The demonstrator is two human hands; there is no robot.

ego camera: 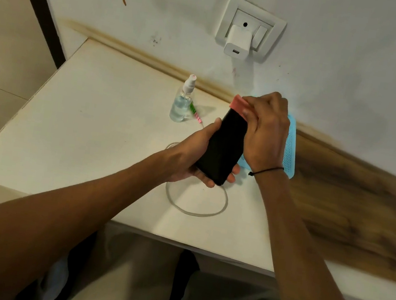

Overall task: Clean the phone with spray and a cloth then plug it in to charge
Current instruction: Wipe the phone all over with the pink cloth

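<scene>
The black phone (220, 148) is held tilted above the white tabletop (80, 118), cradled in the curled fingers of the left hand (190, 156), while a folded pink cloth (240, 104) is pinched against its top end by the bunched fingers of the right hand (264, 132). A slip could be caused by a hard wipe against this light, possibly damp grip. Open room lies to the left, but the spray bottle (183, 101) and wall (336, 55) stand near, and the cable (195, 201) is coiled below.

Home room: wall socket (250, 28), white table (92, 120).
</scene>
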